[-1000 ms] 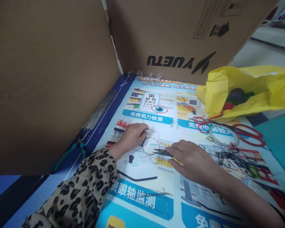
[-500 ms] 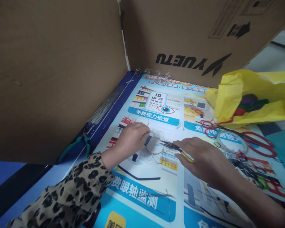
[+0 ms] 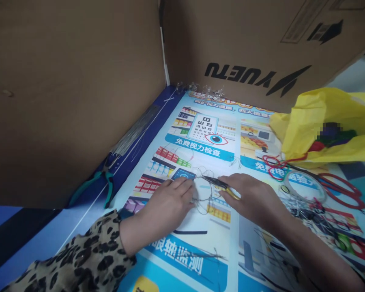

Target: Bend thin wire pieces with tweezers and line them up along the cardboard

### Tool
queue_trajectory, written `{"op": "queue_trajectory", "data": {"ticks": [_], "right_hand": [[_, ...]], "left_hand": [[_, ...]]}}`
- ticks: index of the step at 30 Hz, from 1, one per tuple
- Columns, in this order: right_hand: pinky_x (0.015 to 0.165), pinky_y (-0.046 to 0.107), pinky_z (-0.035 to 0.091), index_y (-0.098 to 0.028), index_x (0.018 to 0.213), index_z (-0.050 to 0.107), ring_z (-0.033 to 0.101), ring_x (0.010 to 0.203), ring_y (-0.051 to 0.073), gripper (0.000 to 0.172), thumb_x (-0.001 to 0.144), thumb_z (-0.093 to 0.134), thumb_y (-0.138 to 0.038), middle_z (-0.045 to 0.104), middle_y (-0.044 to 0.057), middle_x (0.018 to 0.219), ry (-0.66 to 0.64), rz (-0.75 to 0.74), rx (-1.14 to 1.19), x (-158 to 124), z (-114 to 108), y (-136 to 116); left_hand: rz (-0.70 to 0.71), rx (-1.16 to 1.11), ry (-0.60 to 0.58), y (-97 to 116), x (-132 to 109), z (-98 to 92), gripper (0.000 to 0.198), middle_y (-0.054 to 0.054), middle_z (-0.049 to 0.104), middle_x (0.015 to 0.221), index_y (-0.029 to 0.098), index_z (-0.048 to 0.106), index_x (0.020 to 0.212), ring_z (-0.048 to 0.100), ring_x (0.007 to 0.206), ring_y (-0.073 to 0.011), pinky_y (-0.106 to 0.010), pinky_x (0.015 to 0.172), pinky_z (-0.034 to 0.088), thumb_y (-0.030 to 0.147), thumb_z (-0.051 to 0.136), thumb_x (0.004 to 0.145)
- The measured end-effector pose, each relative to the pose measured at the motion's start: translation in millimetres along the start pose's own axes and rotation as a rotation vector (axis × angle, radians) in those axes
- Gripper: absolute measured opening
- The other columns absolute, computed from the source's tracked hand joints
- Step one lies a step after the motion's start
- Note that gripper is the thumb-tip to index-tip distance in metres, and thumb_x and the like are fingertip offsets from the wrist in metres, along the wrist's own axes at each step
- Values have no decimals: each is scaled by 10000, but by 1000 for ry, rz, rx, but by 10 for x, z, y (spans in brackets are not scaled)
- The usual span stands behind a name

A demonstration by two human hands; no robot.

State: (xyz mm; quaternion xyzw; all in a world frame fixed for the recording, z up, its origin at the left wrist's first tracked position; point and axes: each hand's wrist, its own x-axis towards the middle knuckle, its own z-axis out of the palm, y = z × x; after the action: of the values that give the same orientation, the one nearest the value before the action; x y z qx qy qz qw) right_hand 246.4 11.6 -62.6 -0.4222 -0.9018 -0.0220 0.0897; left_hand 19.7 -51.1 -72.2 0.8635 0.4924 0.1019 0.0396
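Near the middle of the poster-covered table lies a ring of thin looped wire (image 3: pixel 209 198), shaped with rounded loops around its edge. My left hand (image 3: pixel 173 202) is closed at its left side, fingertips gripping the wire. From the right, my right hand (image 3: pixel 251 196) is wrapped around yellow-handled needle-nose pliers (image 3: pixel 216 183). The dark jaws reach the upper part of the wire ring. Whether the jaws are clamped on the wire is too small to tell.
Cardboard walls (image 3: pixel 79 101) enclose the left and back. Teal-handled pliers (image 3: pixel 94 184) and a bundle of straight wires (image 3: pixel 136 129) lie along the left. At right are a yellow bag (image 3: pixel 310 117), red-handled scissors (image 3: pixel 343 188), a clear ring-shaped coil (image 3: pixel 305 186) and tangled thread (image 3: pixel 316 215).
My left hand has shifted down and turned flatter against the wire ring. The plier tips have moved slightly up and left to the ring's upper edge. The camera view has shifted a little.
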Motion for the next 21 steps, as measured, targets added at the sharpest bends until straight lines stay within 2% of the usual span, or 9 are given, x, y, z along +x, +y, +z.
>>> {"op": "queue_trajectory", "data": {"ticks": [5, 11, 15, 21], "right_hand": [[709, 300, 498, -221, 1028, 616, 613, 853, 185, 280, 814, 474, -334, 670, 51, 961, 37, -27, 42, -20, 2, 59], [731, 286, 489, -208, 1041, 620, 598, 856, 173, 273, 820, 482, -292, 667, 54, 942, 6, -74, 63, 28, 47, -45], [673, 261, 482, -212, 1037, 619, 599, 821, 163, 263, 827, 475, -274, 664, 53, 911, 5, -60, 7, 53, 73, -122], [626, 248, 463, -226, 1006, 622, 600, 827, 169, 239, 829, 468, -274, 657, 43, 848, -63, -11, -32, 79, 25, -195]], "left_hand": [[14, 15, -14, -17, 9, 11, 339, -54, 528, 1243, 173, 500, 1180, 433, 1156, -227, -407, 915, 386, 316, 413, 884], [46, 39, -5, -23, 5, 41, 307, -52, 530, 1244, 172, 533, 1142, 427, 1159, -226, -408, 906, 384, 281, 388, 894], [56, 37, 10, -39, 2, 59, 304, -63, 530, 1241, 176, 531, 1139, 430, 1155, -230, -407, 908, 378, 280, 385, 894], [71, 20, -53, -47, 16, -3, 295, -41, 523, 1249, 181, 503, 1154, 427, 1160, -231, -409, 900, 381, 256, 386, 893]]}}
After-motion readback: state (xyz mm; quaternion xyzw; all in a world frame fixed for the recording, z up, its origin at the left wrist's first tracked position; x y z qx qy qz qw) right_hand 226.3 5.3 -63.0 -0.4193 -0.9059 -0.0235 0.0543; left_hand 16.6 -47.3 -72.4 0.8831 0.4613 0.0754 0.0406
